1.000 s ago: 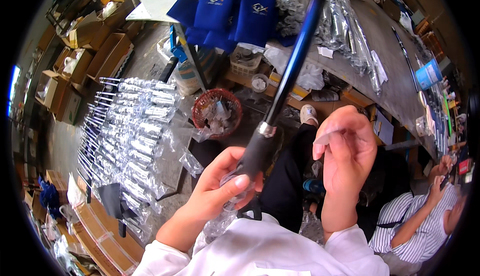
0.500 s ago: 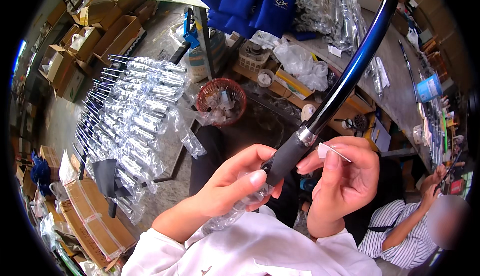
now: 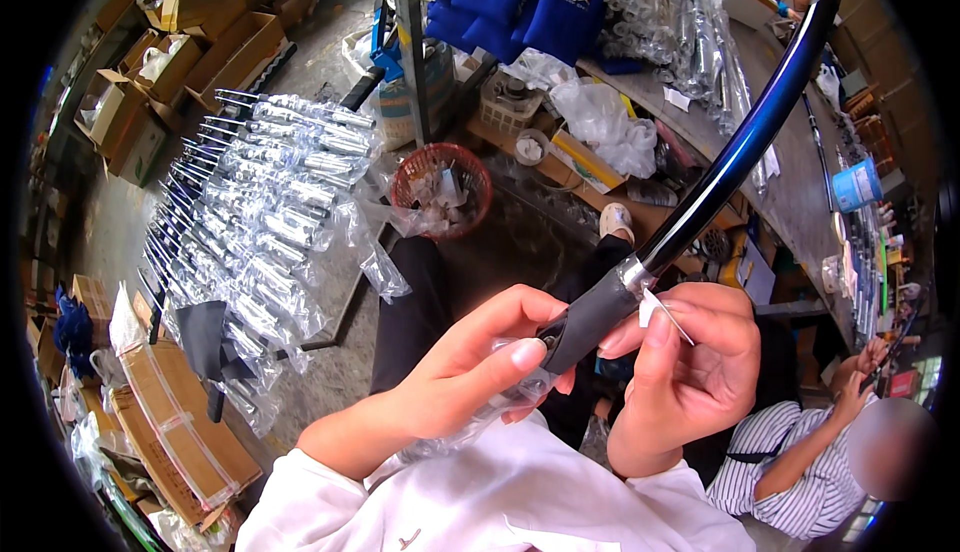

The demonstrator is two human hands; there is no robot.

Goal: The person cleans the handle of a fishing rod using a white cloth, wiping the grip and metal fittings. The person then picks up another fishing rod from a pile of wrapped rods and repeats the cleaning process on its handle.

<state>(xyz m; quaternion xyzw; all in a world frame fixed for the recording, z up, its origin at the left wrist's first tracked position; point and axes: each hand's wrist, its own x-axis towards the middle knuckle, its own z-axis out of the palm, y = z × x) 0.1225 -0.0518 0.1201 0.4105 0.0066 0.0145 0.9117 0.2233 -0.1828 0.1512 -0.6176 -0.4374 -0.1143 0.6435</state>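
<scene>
We've got the blue-black rod (image 3: 735,157) slanting up in front of our white shirt (image 3: 480,502), long axis climbing from lower left to upper right, ringed tip pointing away, dark grip (image 3: 592,320) toward our body! Our left hand (image 3: 455,382) wraps that grip's lower end; our right hand (image 3: 695,372) pinches a small white slip (image 3: 649,308) by the silver collar (image 3: 633,274), touching or not, we cannot tell.

Rod (image 3: 742,155) blocking rightward, seemingly open toward basket (image 3: 480,197)
</scene>
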